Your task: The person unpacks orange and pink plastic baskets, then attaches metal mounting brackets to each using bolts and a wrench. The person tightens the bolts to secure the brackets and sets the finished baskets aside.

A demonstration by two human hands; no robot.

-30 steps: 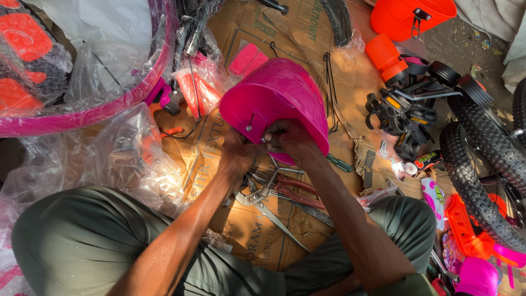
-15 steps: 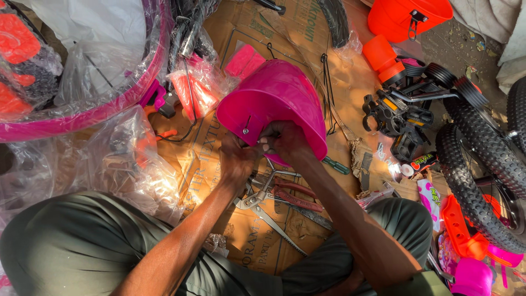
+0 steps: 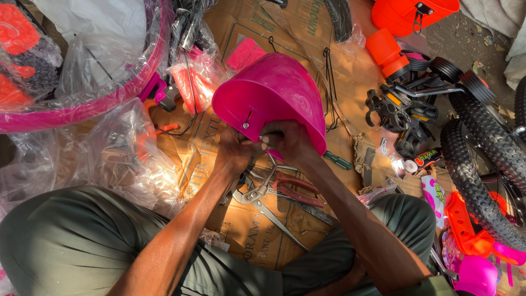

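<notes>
pink plastic basket [image 3: 274, 93] tilted slightly since before | left hand [image 3: 235, 153], right hand [image 3: 287, 140]: fingers still grasping its rim | pliers [image 3: 290, 189] untouched on cardboard [image 3: 246, 230]

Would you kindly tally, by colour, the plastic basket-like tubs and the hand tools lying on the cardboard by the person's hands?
Pink tub, held by left hand and right hand: 1
Orange tub: 1
Red-handled pliers: 1
Green-handled screwdriver: 1
Bare metal spanners, roughly: 2
Total: 6
</notes>
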